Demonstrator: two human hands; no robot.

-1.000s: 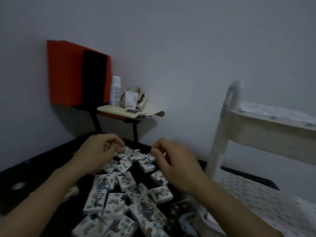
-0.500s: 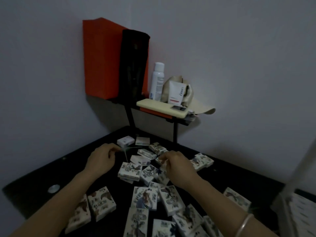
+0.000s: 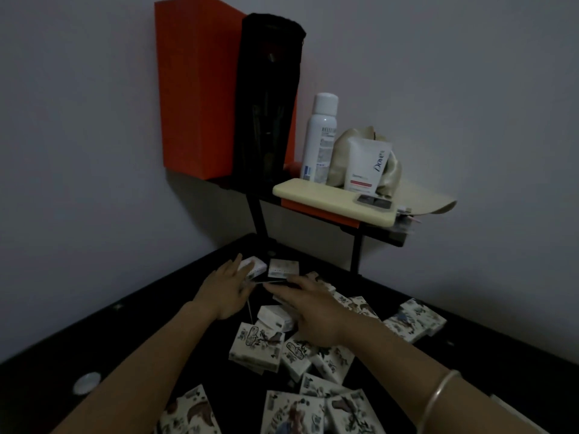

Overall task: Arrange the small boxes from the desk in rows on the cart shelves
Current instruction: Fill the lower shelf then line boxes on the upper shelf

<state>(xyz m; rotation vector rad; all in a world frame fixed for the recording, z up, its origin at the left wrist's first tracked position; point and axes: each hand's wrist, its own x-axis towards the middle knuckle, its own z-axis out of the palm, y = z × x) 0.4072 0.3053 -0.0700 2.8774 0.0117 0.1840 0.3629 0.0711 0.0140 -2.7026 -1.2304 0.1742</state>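
On the black desk the small boxes lie scattered. The left hand, fingers straight and released, touches a white box at its 1 o'clock. The right hand lies flat and unclenched over the pile.

Raised black shelf against grey wall, carrying tall orange box, black cylinder touching it, white spray can, Dove tube leaning on beige pouch, cream-cased phone flat in front; small pale disc low left.
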